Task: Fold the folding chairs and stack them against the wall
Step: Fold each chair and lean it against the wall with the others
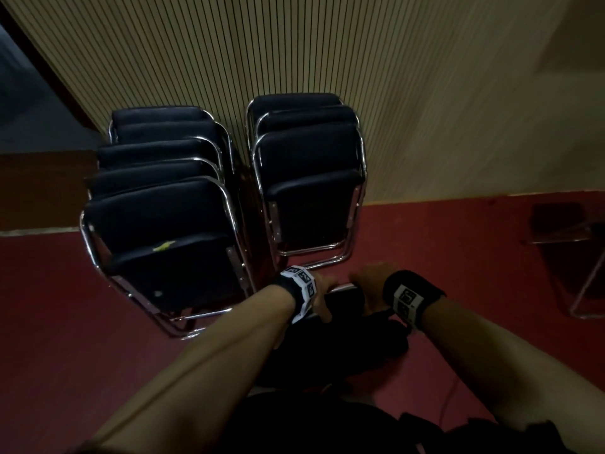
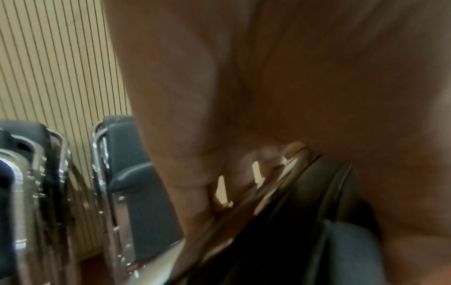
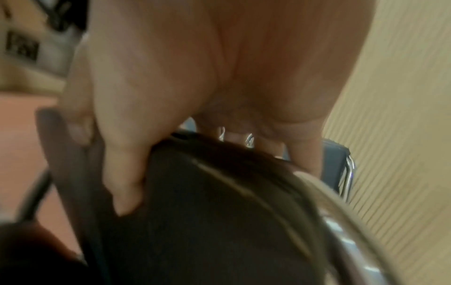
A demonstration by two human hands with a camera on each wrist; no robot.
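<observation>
Left hand [image 1: 322, 291] and right hand [image 1: 368, 283] grip the chair [image 1: 343, 335] top edge — stacks [image 1: 311, 178] just ahead.

Folding chairs, black pads, chrome frames.
Two folded stacks [image 1: 170, 204] [image 1: 309, 178] lean on slatted wall [image 1: 327, 54]; another chair [image 1: 343, 322] gripped at its backrest.

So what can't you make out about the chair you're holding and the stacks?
- Held chair, head view: legs and fold state hidden by both arms and darkness.
- Left hand, left wrist view: fingers blurred, grip point unclear.
- Left stack: rear chairs overlap, count uncertain.
- Chair at right: cut off by edge.
</observation>
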